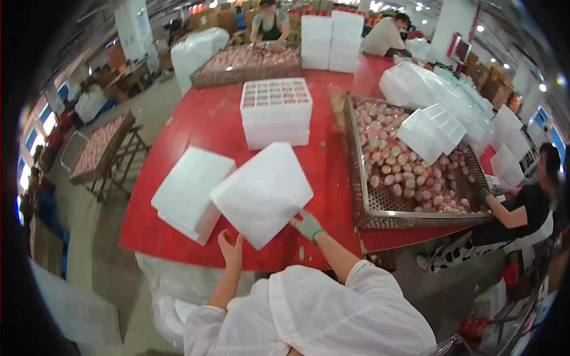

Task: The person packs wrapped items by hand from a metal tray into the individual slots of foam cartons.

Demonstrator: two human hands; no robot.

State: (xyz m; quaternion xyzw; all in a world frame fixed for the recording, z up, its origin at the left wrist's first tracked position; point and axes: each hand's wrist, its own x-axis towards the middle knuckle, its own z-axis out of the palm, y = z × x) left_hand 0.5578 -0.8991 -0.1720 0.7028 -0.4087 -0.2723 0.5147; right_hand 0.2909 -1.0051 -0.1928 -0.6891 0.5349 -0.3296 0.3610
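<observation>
A white foam box point(261, 193) sits tilted in front of me on the red table point(178, 127). My right hand point(308, 226), in a light glove with a green cuff, grips the box at its lower right edge. Below the box's left side, my left hand point(231, 248) is bare, with thumb and fingers apart and nothing in it. Left of this box lies another white foam box point(193, 190), close against it. Behind them stands a stack of white foam trays point(276, 121), whose top tray has square cells with pinkish pieces in them.
On the right, a metal tray point(409, 219) holds many round wrapped pieces and a white cell tray point(432, 132); a person point(516, 207) sits beside it. Another filled metal tray point(246, 74) and tall white foam sheets point(331, 41) stand at the back. Two people work there.
</observation>
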